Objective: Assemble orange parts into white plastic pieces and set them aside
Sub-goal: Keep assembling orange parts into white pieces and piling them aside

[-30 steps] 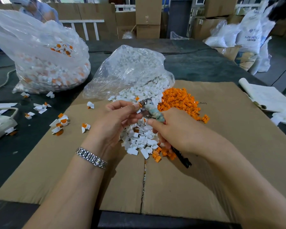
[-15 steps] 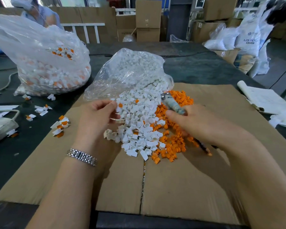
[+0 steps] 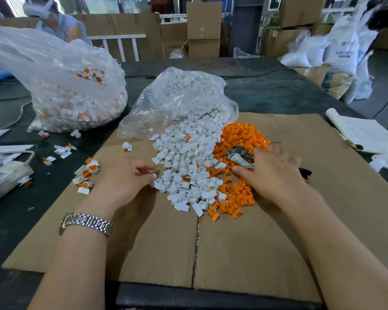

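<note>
A heap of white plastic pieces spills from a clear bag onto the cardboard sheet. Beside it on the right lies a heap of orange parts. My left hand sits at the left edge of the white heap, fingers curled and pinching a white piece. My right hand rests over the orange heap and grips pliers with a taped handle; their jaws point left. Several assembled white-and-orange pieces lie at the cardboard's left edge.
A large clear bag of assembled pieces stands at the back left on the dark table. Papers lie at the right. A white device with a cable sits at the left. Another person works behind.
My hands have parted: the left went down and left to the white heap's edge, the right carried the pliers to the right over the orange parts.
</note>
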Demonstrator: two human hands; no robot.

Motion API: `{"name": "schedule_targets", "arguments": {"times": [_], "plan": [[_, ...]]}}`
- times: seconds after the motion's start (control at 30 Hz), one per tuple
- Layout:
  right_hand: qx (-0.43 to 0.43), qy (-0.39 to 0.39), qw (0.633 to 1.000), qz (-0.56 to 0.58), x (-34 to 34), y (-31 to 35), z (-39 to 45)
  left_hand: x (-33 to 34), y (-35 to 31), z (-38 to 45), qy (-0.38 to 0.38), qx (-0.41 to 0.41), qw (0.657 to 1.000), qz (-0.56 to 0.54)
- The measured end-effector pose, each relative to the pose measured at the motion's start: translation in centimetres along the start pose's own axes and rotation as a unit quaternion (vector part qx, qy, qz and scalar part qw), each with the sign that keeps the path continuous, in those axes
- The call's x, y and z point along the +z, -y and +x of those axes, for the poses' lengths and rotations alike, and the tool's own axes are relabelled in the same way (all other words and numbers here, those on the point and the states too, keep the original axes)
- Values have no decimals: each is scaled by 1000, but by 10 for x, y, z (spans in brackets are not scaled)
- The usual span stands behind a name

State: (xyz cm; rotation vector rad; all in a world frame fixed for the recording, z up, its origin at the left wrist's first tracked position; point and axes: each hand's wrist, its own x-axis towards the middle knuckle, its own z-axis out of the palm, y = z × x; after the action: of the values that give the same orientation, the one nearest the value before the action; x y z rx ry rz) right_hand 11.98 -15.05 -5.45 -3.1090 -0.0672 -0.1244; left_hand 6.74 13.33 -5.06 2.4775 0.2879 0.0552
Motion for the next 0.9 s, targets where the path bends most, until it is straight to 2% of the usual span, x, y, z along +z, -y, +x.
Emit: {"name": "schedule_targets", "arguments": {"times": [0.17,0.27,0.33,0.43,0.53,0.63,0.73,0.83,0.9], "plan": [[-7,21,999,26,0,1,2,-2,-7,11,6,13,999,30],[-28,-7,997,76,-6,1,-1,5,-19,17,-16,14,999,49],[-84,-36,989,120,-13,1,-4,13,-24,21,-29,16,999,29],[-180,14,964,194,-23,2,-10,19,-29,23,-45,18,999,-16],[-219,20,969,111,-21,9,-9,17,-29,22,-71,29,995,-65],[-226,10,973,38,-14,16,-5,16,-30,18,-69,17,983,-167],[-219,-12,973,65,-13,18,-4,13,-34,18,-42,-11,946,-321],[-190,-59,960,200,-19,19,-1,13,-41,17,21,-35,868,-495],[-180,-68,931,309,-25,25,-1,18,-42,15,65,-33,816,-573]]}}
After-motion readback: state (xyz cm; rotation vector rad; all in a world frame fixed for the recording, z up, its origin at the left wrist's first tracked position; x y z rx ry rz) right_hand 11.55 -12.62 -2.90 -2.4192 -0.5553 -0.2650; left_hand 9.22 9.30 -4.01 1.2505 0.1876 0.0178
